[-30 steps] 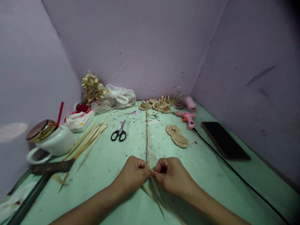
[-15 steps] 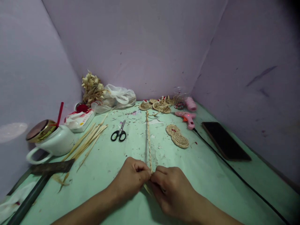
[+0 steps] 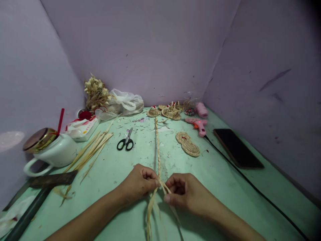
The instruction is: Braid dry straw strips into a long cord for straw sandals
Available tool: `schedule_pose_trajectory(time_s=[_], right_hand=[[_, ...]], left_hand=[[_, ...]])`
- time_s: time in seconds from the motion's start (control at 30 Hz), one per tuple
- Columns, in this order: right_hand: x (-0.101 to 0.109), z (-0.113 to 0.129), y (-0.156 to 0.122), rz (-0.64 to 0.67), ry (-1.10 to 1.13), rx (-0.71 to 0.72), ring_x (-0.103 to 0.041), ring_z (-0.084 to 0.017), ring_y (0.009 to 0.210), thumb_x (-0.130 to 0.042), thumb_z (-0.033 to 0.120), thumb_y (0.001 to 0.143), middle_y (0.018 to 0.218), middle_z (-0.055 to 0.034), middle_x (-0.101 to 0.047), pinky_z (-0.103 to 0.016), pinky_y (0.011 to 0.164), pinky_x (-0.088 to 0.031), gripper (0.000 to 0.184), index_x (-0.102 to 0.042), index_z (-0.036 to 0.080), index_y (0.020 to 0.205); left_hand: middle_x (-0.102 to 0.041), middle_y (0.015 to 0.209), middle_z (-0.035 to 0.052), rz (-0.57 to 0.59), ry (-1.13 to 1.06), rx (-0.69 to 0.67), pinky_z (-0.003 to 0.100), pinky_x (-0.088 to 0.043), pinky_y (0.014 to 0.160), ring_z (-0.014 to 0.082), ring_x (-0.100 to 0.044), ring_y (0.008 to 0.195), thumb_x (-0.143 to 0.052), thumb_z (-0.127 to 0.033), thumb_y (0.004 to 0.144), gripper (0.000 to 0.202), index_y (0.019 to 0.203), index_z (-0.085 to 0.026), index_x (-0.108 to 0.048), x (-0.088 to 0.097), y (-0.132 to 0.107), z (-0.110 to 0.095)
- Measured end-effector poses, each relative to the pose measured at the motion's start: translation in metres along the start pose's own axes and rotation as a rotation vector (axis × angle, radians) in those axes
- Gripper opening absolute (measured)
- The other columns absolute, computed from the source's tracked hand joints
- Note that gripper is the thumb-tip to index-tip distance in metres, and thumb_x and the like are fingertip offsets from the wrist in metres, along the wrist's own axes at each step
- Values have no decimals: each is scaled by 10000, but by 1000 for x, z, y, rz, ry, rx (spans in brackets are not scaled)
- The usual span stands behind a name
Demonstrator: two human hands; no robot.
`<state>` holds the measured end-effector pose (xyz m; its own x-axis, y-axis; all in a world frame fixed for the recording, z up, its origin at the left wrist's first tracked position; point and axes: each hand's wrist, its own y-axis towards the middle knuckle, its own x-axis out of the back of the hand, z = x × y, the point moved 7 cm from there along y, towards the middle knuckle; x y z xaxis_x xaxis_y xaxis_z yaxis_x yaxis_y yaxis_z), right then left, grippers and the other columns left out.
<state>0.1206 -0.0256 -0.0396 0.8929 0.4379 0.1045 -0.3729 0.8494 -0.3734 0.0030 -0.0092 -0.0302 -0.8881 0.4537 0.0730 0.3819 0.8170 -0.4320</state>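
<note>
A thin straw braid (image 3: 157,144) runs straight away from me down the middle of the green table. At its near end, my left hand (image 3: 141,182) pinches the braid where the loose strands part. My right hand (image 3: 184,192) is just to the right, its thumb and fingers loosely curled around a few pale straw strands (image 3: 165,187). Other strands (image 3: 149,214) hang down below my left hand toward the table's near side. Black-handled scissors (image 3: 125,142) lie left of the braid, and a flat coiled straw piece (image 3: 187,144) lies to its right.
A pink glue gun (image 3: 198,124), its light red, trails a black cord past a phone (image 3: 237,147). Small straw hats (image 3: 172,112) and a thread spool (image 3: 202,109) stand at the back. Left are straw strips (image 3: 94,152), a white mug (image 3: 57,152) and a hammer (image 3: 47,184).
My right hand has moved slightly away from my left, and its fingers have loosened. The loose strands now show, spread below the braid. The view has shifted a little.
</note>
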Motion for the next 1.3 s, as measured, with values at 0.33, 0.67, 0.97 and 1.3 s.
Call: schedule_pose_trajectory(time_s=[0.33,0.67,0.97,1.3], right_hand=[[-7,-3,-2,33,114,-18,-379,-37,436,-581,95,558,512,55,-460,-174,435,-280,148,-548,114,701],[-10,-4,-6,66,86,6,-354,-29,431,-574,78,569,505,60,-442,-171,422,-246,146,-556,117,709],[-3,24,10,26,307,-37,-522,-88,546,-698,309,509,668,-37,-598,-224,541,-401,319,-552,115,715],[-27,7,18,-29,304,-23,-376,-51,314,-612,329,582,395,57,-435,-200,339,-345,235,-471,141,559]], left_hand=[[-381,368,-68,11,-3,1,175,-186,355,22,-265,330,-576,-229,595,124,579,-108,-557,-2,-1,1],[-373,361,-70,26,4,-10,173,-190,354,22,-268,326,-563,-224,600,119,555,-114,-545,-3,1,1],[-384,360,-59,-3,-49,-22,183,-179,360,26,-256,330,-583,-246,569,144,558,-102,-576,2,-5,-7],[-495,489,-4,-202,476,-142,196,-241,449,77,-367,470,-414,-191,627,204,556,-107,-587,5,-16,-13]])
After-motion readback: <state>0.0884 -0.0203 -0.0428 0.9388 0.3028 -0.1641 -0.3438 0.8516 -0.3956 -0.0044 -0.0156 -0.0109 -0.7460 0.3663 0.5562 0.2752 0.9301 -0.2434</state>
